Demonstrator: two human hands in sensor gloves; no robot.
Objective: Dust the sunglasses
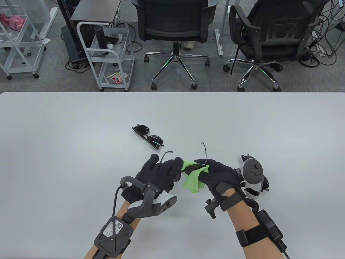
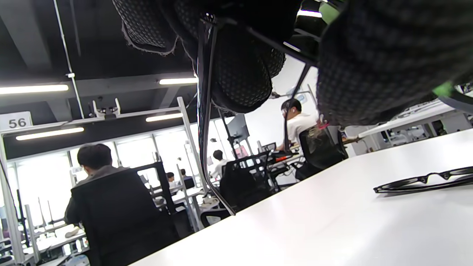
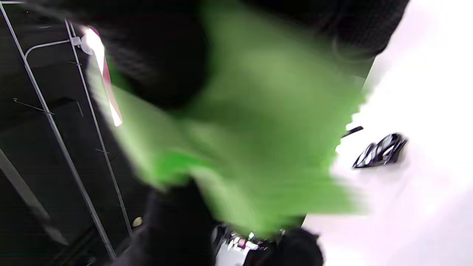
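A black pair of sunglasses [image 1: 192, 167] is held above the table between both hands, its two temples sticking up and away from me. My left hand [image 1: 172, 167] grips its left end; one temple [image 2: 203, 111] hangs past the gloved fingers [image 2: 240, 74] in the left wrist view. My right hand [image 1: 213, 168] pinches a green cloth [image 1: 192, 180] around the right lens and frame. The right wrist view is blurred and mostly filled by the cloth [image 3: 258, 129].
A second pair of sunglasses [image 1: 148, 136] lies folded on the white table [image 1: 67, 140] beyond my hands, also seen as sunglasses [image 2: 425, 183] and sunglasses [image 3: 380, 151]. A dark object [image 1: 266, 184] lies partly hidden behind my right tracker. Office chairs and carts stand past the far edge.
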